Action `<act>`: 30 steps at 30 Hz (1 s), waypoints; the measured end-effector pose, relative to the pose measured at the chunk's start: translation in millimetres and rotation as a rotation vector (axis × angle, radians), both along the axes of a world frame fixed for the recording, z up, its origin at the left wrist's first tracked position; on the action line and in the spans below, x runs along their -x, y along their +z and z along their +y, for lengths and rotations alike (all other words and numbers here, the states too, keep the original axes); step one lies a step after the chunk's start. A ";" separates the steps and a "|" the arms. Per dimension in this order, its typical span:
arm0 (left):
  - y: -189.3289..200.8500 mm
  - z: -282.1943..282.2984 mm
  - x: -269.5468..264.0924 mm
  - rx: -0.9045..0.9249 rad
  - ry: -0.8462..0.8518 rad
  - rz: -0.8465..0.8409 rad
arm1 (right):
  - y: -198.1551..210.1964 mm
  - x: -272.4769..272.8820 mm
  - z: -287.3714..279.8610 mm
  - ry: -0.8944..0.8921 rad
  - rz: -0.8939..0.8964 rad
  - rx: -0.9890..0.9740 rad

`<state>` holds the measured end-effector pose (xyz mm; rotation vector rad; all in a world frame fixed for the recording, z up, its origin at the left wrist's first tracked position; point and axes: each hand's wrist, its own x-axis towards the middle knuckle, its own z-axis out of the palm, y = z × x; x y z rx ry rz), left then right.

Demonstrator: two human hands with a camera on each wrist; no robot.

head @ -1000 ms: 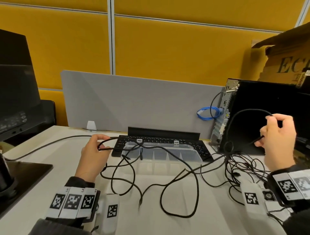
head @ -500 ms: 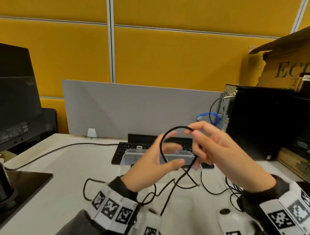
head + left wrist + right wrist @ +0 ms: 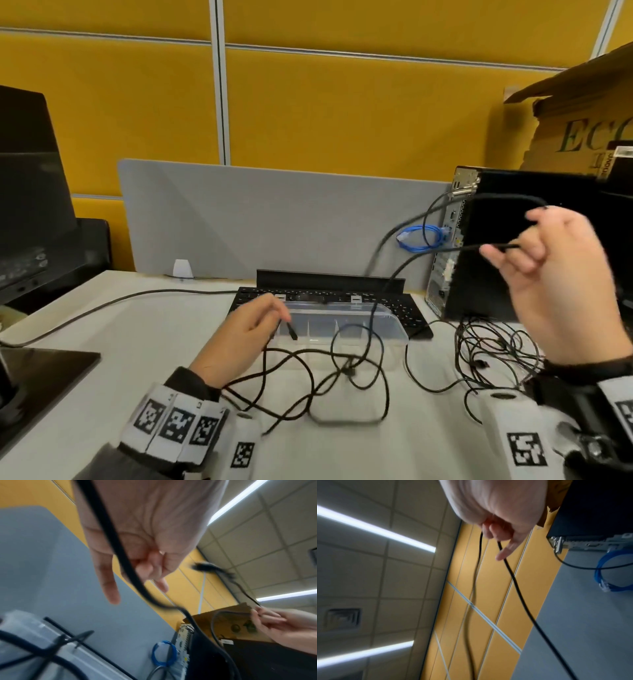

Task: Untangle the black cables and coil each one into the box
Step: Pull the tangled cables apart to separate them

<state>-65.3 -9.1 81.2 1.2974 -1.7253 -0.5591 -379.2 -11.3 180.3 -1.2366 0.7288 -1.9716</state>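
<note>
The right hand (image 3: 561, 284) is raised in front of the black computer tower (image 3: 534, 246), its fingers (image 3: 500, 532) curling round a loop of black cable (image 3: 404, 270); two strands are hanging from the grip in the right wrist view, and in the head view they are running down and left toward the clear plastic box (image 3: 342, 329). The left hand (image 3: 243, 337) is lying low over the counter (image 3: 144, 342) at the box's left end, its fingers (image 3: 147, 566) curling loosely, with a black cable crossing the palm in the left wrist view; whether the fingers are actually gripping it cannot be told, as that view is blurred. A short plug end (image 3: 292, 331) is sticking out just beyond the fingertips, over the box's left edge.

The box is sitting open on the counter, just in front of a black keyboard (image 3: 404, 308). Loose black loops are lying across the box's near rim and spilling onto the counter toward the person. A denser tangle of black cables (image 3: 493, 349) is lying to the right, at the foot of the tower. A coiled blue cable (image 3: 423, 238) is hanging beside the tower's rear panel, against the grey divider (image 3: 257, 219).
</note>
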 end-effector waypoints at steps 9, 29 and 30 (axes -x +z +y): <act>-8.7 14.3 35.9 -0.150 -0.183 -0.181 | -14.1 5.3 -7.4 -0.156 0.131 0.037; 8.2 26.8 38.6 0.038 -0.158 0.398 | -80.3 -43.4 -20.4 0.314 1.002 -0.265; 7.9 26.6 38.2 0.058 -0.135 0.412 | -84.1 -52.2 -14.0 0.516 1.019 -0.324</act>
